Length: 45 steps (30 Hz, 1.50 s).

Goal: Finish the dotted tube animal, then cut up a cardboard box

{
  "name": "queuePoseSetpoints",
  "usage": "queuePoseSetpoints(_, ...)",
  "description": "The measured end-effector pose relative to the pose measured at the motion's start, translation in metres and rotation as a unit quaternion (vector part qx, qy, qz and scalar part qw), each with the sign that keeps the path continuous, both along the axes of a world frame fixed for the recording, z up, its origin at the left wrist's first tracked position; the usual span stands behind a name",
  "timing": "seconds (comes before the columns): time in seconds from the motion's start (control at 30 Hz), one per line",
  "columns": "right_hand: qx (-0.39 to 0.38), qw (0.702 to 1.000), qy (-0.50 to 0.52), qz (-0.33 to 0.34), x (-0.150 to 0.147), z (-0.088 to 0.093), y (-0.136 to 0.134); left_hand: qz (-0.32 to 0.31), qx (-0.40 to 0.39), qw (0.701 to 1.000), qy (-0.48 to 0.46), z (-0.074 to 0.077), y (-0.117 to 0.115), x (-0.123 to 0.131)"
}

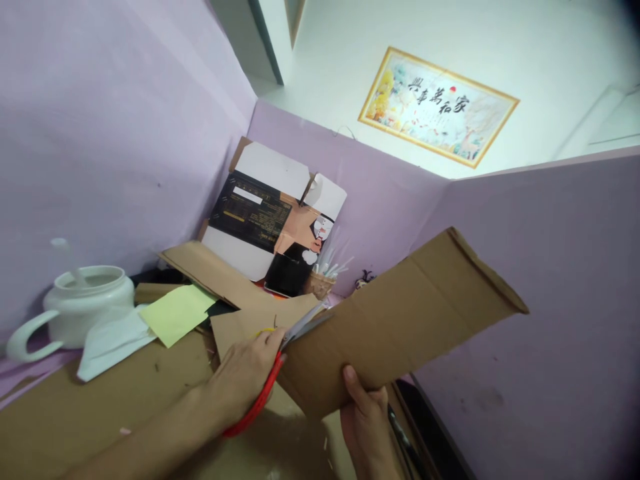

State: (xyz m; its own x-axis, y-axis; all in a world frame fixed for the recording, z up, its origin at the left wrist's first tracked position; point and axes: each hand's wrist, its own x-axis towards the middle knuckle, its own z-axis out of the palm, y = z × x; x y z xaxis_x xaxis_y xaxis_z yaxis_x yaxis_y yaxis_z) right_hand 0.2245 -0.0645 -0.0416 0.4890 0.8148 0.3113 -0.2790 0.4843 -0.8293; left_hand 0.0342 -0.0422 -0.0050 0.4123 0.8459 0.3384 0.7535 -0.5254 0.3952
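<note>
My left hand [247, 373] is closed around a pair of scissors [261, 399] with red handles. The scissors' blades are apart and lie at the upper left edge of a long folded strip of brown cardboard [400, 313]. The strip tilts up to the right. Its lower edge is pinched by my right hand [369, 417], with the thumb on the near face and the fingers mostly hidden behind. Another cut piece of cardboard [225, 273] lies just beyond the scissors.
At the left stand a white teapot [93, 303], a white tissue [113, 343] and a yellow-green paper [180, 311]. A flattened printed box [255, 213] leans on the purple wall [380, 193]. Behind the strip is a holder of white sticks [323, 280]. Small scraps dot the table [175, 400].
</note>
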Motion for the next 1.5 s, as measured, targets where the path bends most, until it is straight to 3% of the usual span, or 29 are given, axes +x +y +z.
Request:
queuePoseSetpoints(0.13,-0.021,0.999,0.029,0.020,-0.005,0.003,-0.002,-0.006,0.029,1.000,0.005,-0.003,0.001,-0.002)
queuePoseSetpoints(0.27,-0.030,0.999,0.043,-0.005,-0.008,0.005,-0.002,-0.015,0.043,0.999,-0.003,-0.007,0.003,-0.002)
queuePoseSetpoints(0.43,-0.035,0.999,0.040,0.008,-0.008,0.008,-0.001,-0.020,0.019,1.000,0.005,-0.003,0.004,-0.005)
queuePoseSetpoints(0.53,-0.035,0.998,0.049,0.024,0.000,0.010,0.001,-0.030,-0.032,0.998,-0.043,0.007,0.003,-0.011)
queuePoseSetpoints(0.67,-0.043,0.995,0.086,-0.008,0.020,0.011,0.006,-0.100,-0.067,0.981,-0.153,0.018,0.005,-0.020)
queuePoseSetpoints(0.93,-0.054,0.995,0.084,0.020,0.035,0.005,0.010,-0.103,-0.057,0.980,-0.163,0.012,0.008,-0.015)
queuePoseSetpoints(1.0,-0.064,0.992,0.092,0.053,0.033,0.007,0.007,-0.083,-0.058,0.978,-0.184,0.012,0.007,-0.014)
queuePoseSetpoints(1.13,-0.149,0.963,0.098,0.202,0.027,0.014,0.000,-0.057,-0.044,0.961,-0.266,0.010,0.010,-0.016)
queuePoseSetpoints(1.3,-0.194,0.917,0.113,0.331,0.015,0.020,-0.008,-0.045,0.141,0.930,-0.336,0.003,0.015,-0.021)
queuePoseSetpoints(1.37,-0.206,0.896,0.097,0.381,0.009,0.021,-0.009,-0.066,0.196,0.920,-0.332,0.001,0.015,-0.023)
queuePoseSetpoints(1.5,-0.207,0.878,0.083,0.424,-0.002,0.019,-0.010,-0.173,0.250,0.913,-0.272,0.000,0.014,-0.027)
